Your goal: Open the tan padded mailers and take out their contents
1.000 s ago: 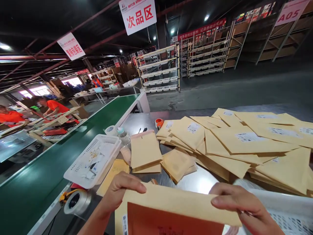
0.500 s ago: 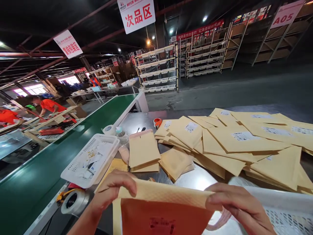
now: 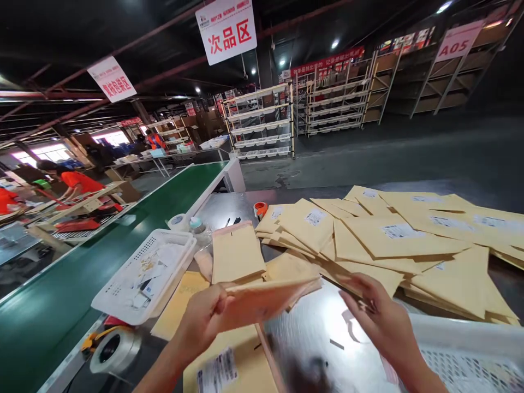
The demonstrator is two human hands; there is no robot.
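The left hand grips one end of a flat, orange-tan paper envelope above a tan paper envelope with a white printed label; the right hand, thumb and fingers parted, appears to hold nothing. Pinched at one end only, the upper envelope could sag or twist, and a sideways swing might disturb the loosely overlapping tan paper mailers.

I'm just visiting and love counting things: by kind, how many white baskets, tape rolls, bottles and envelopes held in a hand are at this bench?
White baskets: 2 (left, right)
Tape rolls: 3 (white, orange, clear)
Bottle: 1
Envelope in the left hand: 1
Total: 7
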